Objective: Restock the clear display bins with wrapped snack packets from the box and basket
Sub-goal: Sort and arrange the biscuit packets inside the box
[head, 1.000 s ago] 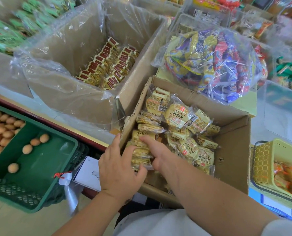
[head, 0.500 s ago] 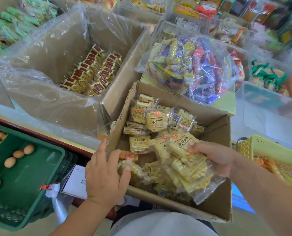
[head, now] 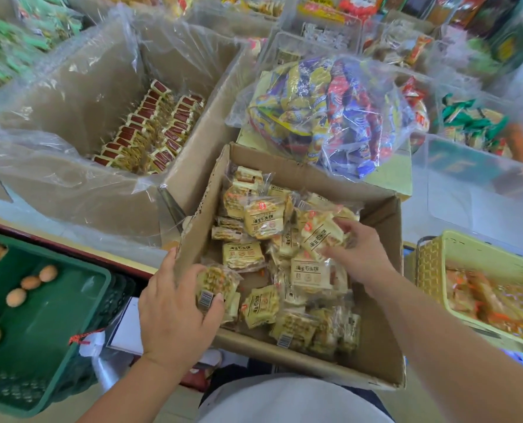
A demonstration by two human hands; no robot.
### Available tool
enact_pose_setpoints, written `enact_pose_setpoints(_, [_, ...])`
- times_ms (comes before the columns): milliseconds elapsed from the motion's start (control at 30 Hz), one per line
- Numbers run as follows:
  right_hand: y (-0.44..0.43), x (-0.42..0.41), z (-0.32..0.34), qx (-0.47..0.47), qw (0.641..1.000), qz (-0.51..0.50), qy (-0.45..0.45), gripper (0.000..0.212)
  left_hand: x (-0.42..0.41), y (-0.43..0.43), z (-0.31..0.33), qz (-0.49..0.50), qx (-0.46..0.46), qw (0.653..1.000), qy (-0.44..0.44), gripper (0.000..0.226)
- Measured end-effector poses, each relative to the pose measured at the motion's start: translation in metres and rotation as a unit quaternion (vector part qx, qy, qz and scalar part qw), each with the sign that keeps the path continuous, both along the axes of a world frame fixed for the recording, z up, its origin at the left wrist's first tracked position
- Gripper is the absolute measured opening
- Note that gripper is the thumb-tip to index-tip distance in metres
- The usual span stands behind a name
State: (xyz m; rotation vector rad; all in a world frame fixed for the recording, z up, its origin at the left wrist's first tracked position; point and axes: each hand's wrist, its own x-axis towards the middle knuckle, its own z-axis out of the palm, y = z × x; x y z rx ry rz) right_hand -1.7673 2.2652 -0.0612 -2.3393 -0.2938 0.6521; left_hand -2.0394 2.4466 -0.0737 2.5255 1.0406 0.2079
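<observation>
An open cardboard box (head: 373, 358) in front of me holds several yellow wrapped snack packets (head: 243, 254). My left hand (head: 174, 312) is at the box's left wall, fingers closed round one packet (head: 214, 285) with a barcode. My right hand (head: 358, 254) is inside the box on the right, gripping a bunch of packets (head: 321, 236) lifted slightly above the pile. A yellow basket (head: 431, 264) with orange packets stands at the right. Clear display bins (head: 474, 184) sit beyond it at the back right.
A large plastic-lined carton (head: 71, 166) with red-topped packets stands at the left. A clear bag of mixed colourful snacks (head: 330, 117) lies behind the box. A green crate (head: 58, 319) with eggs sits low on the left. More stocked bins line the back.
My right hand has shifted from the box's left side to its right and taken up a bunch of packets. My left hand has closed on a packet at the left wall.
</observation>
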Motion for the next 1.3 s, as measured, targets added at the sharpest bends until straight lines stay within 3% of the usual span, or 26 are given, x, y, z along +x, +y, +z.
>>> enact_pose_setpoints(67, [-0.001, -0.004, -0.008, -0.087, 0.992, 0.010, -0.094, 0.088, -0.002, 0.000, -0.002, -0.031, 0.023, 0.999, 0.012, 0.059])
enact_pose_setpoints(167, [-0.005, -0.016, -0.008, -0.101, 0.970, 0.011, -0.219, 0.098, -0.003, 0.004, -0.005, -0.116, 0.067, 0.991, 0.032, 0.060])
enact_pose_setpoints(300, [0.000, -0.043, -0.001, -0.083, 0.894, 0.191, -0.396, 0.071, 0.021, 0.012, 0.000, -0.195, 0.035, 0.977, 0.077, 0.064])
enact_pose_setpoints(400, [0.029, -0.060, -0.002, -0.006, 0.860, 0.365, -0.358, 0.045, 0.052, 0.019, 0.001, -0.217, -0.029, 0.956, 0.194, 0.066])
enact_pose_setpoints(467, [0.058, -0.066, -0.010, -0.018, 0.836, 0.467, -0.288, 0.037, 0.071, 0.026, -0.004, -0.225, -0.041, 0.932, 0.280, 0.068])
enact_pose_setpoints(567, [0.100, -0.069, -0.033, -0.123, 0.804, 0.549, -0.193, 0.055, 0.086, 0.031, -0.012, -0.253, -0.058, 0.888, 0.380, 0.076])
enact_pose_setpoints(667, [0.122, -0.070, -0.059, -0.208, 0.753, 0.583, -0.223, 0.087, 0.085, 0.031, -0.015, -0.280, -0.050, 0.869, 0.404, 0.074])
enact_pose_setpoints(767, [0.120, -0.069, -0.075, -0.257, 0.717, 0.584, -0.280, 0.084, 0.078, 0.032, -0.013, -0.274, -0.054, 0.880, 0.383, 0.063])
enact_pose_setpoints(933, [0.094, -0.065, -0.068, -0.247, 0.722, 0.575, -0.296, 0.070, 0.079, 0.040, -0.013, -0.235, -0.143, 0.898, 0.343, 0.031])
enact_pose_setpoints(1100, [0.052, -0.058, -0.056, -0.264, 0.725, 0.580, -0.260, 0.048, 0.098, 0.043, -0.032, -0.246, -0.113, 0.881, 0.387, 0.011])
enact_pose_setpoints(1300, [0.025, -0.065, -0.055, -0.260, 0.763, 0.548, -0.221, 0.057, 0.118, 0.044, -0.063, -0.235, -0.126, 0.868, 0.420, 0.053])
